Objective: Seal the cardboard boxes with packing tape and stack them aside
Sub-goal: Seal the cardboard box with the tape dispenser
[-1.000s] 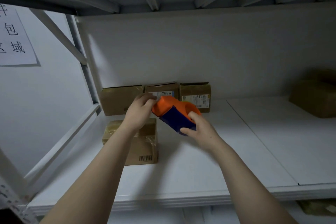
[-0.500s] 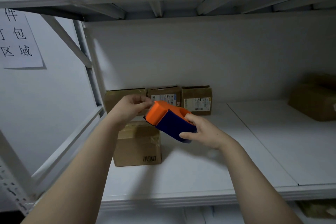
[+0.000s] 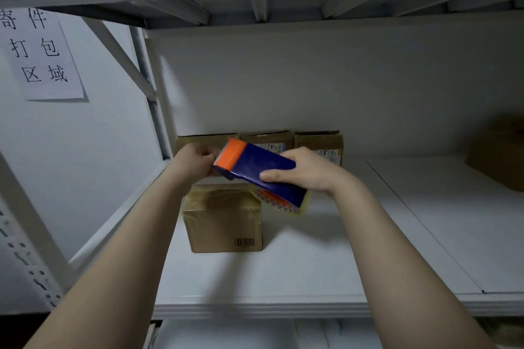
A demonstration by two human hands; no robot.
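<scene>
We grip the tape dispenser (image 3: 263, 167) with our right hand (image 3: 307, 171), just above the taped box (image 3: 224, 224), over its back edge. Our left hand (image 3: 192, 163) is curled at the dispenser's orange end, can't tell what it pinches. 3 boxes (image 3: 266, 139) sit behind that box, and the white shelf (image 3: 326, 258) stretches out to its right.

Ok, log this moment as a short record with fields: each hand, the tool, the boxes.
right hand: grips the blue and orange plastic tape dispenser by its blue body
left hand: fingers curled at the dispenser's orange toothed end; what they pinch is unclear
tape roll: clear, showing under the dispenser
front box: brown cardboard box with a barcode, glossy tape across its top, on the white shelf
back row: three brown cardboard boxes against the wall
far right: another cardboard box, dim
</scene>
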